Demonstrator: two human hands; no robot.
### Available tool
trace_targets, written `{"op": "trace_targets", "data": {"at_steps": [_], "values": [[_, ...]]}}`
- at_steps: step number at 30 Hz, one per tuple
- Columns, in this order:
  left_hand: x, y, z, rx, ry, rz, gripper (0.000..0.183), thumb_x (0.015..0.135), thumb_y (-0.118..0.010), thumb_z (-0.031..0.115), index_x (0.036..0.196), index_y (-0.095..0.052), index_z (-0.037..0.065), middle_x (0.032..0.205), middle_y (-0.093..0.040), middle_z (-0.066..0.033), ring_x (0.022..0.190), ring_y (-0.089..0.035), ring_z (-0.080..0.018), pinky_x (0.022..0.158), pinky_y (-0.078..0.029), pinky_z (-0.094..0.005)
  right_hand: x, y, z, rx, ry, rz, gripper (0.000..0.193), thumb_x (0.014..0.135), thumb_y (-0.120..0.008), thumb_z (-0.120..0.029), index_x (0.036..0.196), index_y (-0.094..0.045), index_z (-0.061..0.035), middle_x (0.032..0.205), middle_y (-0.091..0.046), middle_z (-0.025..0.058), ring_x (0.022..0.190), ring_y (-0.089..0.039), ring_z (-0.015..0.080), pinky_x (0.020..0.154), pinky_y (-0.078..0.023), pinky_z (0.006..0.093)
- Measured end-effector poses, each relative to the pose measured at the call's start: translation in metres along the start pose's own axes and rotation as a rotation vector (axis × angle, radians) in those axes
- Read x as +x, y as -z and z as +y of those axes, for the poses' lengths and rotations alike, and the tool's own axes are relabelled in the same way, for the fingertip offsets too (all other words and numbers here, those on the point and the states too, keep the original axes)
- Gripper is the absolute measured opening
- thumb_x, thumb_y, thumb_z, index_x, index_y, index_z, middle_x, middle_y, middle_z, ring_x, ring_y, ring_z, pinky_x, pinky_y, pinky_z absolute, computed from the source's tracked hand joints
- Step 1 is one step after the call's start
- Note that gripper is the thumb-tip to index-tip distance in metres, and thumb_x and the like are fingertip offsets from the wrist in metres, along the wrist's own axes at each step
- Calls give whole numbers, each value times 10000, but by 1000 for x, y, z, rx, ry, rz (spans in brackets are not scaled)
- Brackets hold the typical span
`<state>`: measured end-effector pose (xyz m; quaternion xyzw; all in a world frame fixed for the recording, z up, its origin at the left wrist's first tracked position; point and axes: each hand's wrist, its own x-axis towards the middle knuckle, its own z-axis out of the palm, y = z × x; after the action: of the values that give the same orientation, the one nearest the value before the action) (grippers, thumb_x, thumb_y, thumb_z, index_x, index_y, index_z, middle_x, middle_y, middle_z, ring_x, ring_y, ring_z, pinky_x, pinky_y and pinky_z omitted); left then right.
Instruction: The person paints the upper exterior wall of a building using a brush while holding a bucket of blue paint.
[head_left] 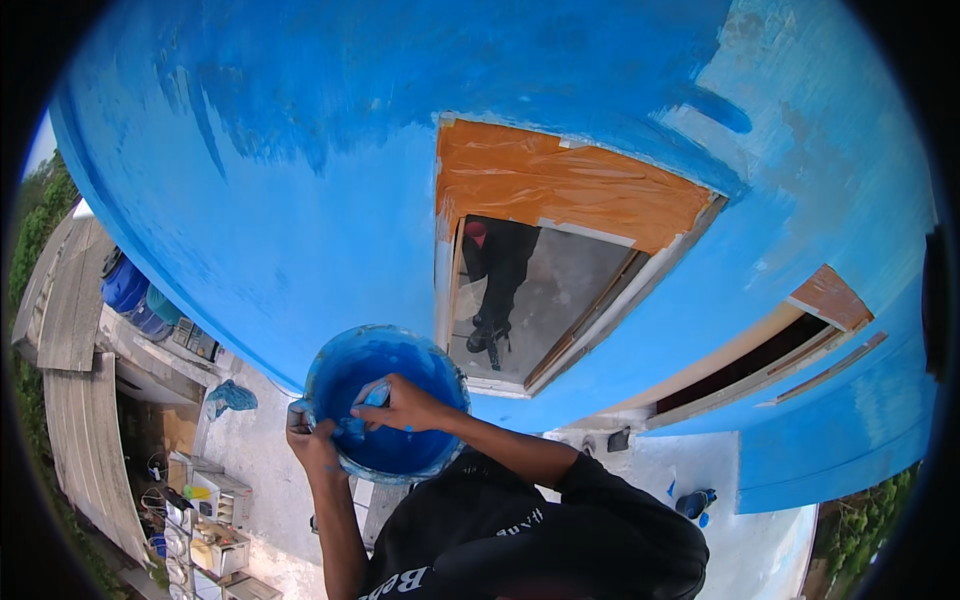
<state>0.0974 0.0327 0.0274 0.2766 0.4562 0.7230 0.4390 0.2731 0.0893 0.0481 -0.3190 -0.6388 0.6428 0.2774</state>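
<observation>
Manually held: round blue paint-smeared bucket.
Rim is clasped by left hand, small pale-blue object pinched by right hand.

rough paint-crusted plastic bucket, wrinkled glossy window sheeting, streaky painted wall, matt cloth shirt

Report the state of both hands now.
Left hand: closed on the blue bucket at its rim.
Right hand: holding a pale blue thing, kind unclear.

Left hand curled, right hand pinched inward.
</observation>
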Motion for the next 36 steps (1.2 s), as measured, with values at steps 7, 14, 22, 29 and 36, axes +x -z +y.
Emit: {"op": "trace_targets", "data": {"at_steps": [7, 14, 22, 29, 36], "values": [[10, -41, 8, -41, 52, -122, 330, 617, -476, -125, 913, -572, -16, 862, -668, -132, 708, -645, -192, 647, -536, -279, -30, 25, -1, 202, 4, 103, 305, 912, -713, -175, 1037, -669, 99, 1012, -701, 182, 867, -729, 245, 748, -604, 315], [12, -80, -4, -38, 125, -245, 353, 609, -488, -148, 915, -608, -20, 896, -680, -122, 745, -638, -187, 690, -515, -278, -69, 44, -17, 239, 11, 256, 347, 924, -701, -194, 1093, -650, 105, 1096, -683, 205, 911, -721, 284, 855, -592, 382], [10, -116, -22, -58, 165, -368, 375, 596, -491, -134, 939, -606, -34, 892, -681, -137, 730, -655, -211, 674, -537, -292, -105, 71, -13, 377, 67, 445, 303, 933, -680, -157, 1078, -645, 108, 1046, -672, 209, 921, -697, 276, 789, -632, 395], [-3, -170, -17, -218, 298, -506, 336, 616, -527, -150, 916, -600, -16, 858, -683, -116, 686, -652, -178, 634, -521, -285, -148, 112, -42, 262, 150, 701, 246, 921, -691, -134, 1021, -665, 89, 996, -696, 188, 883, -721, 267, 762, -628, 362], [-9, -212, -2, -156, 380, -696, 353, 640, -521, -186, 932, -587, 1, 887, -681, -121, 659, -644, -159, 577, -508, -272, -184, 141, -82, -682, 120, 940, 288, 913, -709, -235, 1029, -727, 27, 943, -726, 164, 788, -714, 223, 725, -584, 325]]}}
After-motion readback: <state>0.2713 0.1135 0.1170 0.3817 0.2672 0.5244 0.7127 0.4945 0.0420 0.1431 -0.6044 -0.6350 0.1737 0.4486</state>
